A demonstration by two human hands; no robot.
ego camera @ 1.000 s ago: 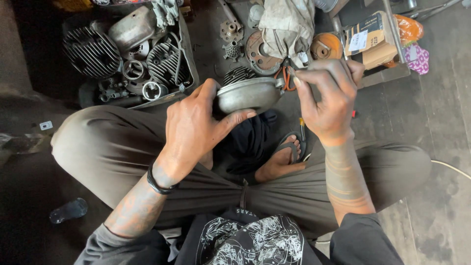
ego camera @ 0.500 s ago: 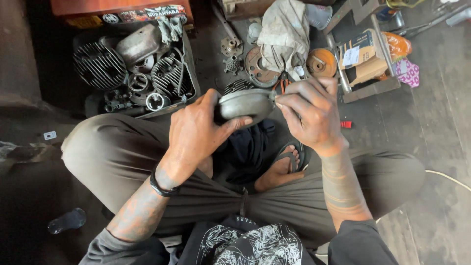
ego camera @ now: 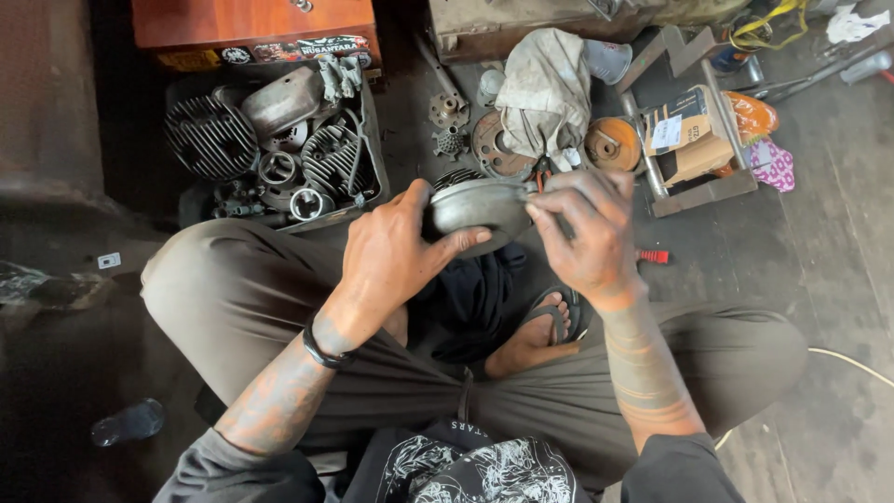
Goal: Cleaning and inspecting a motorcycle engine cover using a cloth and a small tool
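Grey metal cover [ego camera: 473, 207] sits gripped in the left hand [ego camera: 396, 256]. Right hand [ego camera: 585, 233] fingers pinch its rim, seemingly fitting something; steadiness matters next.

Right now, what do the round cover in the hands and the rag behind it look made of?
Round cover, held between left hand and right hand: looks like cast metal, probably aluminium; dull grey, matte sheen, thin rigid rim. The alloy cannot be told by sight.
Rag: woven cloth, off-white and stained; it lies crumpled in soft folds.
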